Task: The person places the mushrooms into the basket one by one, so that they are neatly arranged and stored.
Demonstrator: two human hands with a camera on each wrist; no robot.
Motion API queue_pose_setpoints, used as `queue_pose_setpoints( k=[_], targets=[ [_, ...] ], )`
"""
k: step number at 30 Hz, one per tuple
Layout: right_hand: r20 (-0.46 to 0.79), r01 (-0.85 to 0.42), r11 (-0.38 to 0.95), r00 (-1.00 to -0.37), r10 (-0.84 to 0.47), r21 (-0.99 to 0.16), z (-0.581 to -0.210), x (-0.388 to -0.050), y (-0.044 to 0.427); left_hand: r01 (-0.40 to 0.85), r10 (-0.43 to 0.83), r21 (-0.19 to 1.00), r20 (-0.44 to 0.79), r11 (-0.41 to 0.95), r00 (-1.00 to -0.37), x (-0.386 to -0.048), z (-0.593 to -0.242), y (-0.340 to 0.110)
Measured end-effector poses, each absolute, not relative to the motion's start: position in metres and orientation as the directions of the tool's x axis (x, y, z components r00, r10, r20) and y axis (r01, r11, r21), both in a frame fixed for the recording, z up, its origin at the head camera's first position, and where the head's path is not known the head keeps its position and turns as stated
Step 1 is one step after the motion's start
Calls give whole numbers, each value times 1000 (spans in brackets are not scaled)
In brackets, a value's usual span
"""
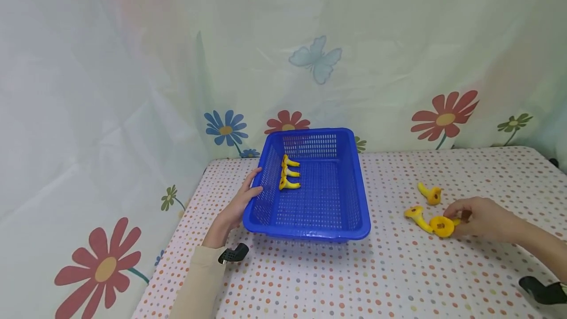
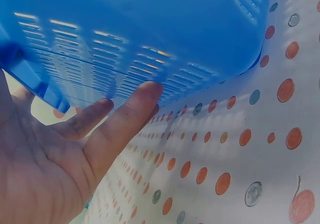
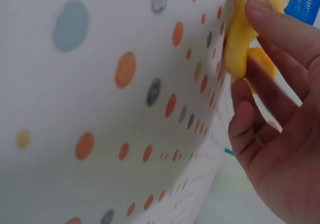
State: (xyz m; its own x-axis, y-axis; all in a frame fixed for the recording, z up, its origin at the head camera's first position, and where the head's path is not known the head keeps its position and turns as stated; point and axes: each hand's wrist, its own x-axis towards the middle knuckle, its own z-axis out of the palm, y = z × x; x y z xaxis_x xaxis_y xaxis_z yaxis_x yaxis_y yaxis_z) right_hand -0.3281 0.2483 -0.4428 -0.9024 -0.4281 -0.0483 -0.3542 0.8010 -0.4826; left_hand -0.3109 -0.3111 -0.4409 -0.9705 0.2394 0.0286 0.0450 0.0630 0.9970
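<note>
In the head view a blue plastic basket (image 1: 310, 234) stands mid-table, with three yellow trumpet-shaped mushrooms (image 1: 290, 185) lined up along its left side. My left hand (image 1: 239, 206) grips the basket's left rim, thumb on top; in the left wrist view its fingertips (image 2: 150, 89) touch the slotted outer wall. At the right, my right hand (image 1: 485, 220) pinches a yellow mushroom (image 1: 442, 227) whose round, dark-centred cap faces the camera. The right wrist view shows my thumb (image 3: 257, 8) on that mushroom, fingers partly behind it. Another mushroom (image 1: 417, 215) lies against its cap.
One more yellow mushroom (image 1: 429, 193) lies slightly farther back on the dotted tablecloth (image 1: 310, 279). A light curtain (image 1: 376, 38) with flowers and a butterfly hangs behind the table and down its left side.
</note>
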Motion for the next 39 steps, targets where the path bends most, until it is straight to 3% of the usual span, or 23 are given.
queue_pose_setpoints(
  k=[17, 29, 39],
  targets=[
    [-141, -236, 766, -910, -391, -598, -444, -328, 258, 29, 263, 997, 11, 68, -965, -309, -442, -309],
    [-54, -290, 738, -914, -403, -609, -403, -327, 245, 3, 240, 997, -16, 77, -971, -312, -441, -310],
    [45, -355, 692, -905, -423, -628, -349, -346, 206, 30, 230, 997, 15, 64, -973, -312, -439, -311]
  ],
)
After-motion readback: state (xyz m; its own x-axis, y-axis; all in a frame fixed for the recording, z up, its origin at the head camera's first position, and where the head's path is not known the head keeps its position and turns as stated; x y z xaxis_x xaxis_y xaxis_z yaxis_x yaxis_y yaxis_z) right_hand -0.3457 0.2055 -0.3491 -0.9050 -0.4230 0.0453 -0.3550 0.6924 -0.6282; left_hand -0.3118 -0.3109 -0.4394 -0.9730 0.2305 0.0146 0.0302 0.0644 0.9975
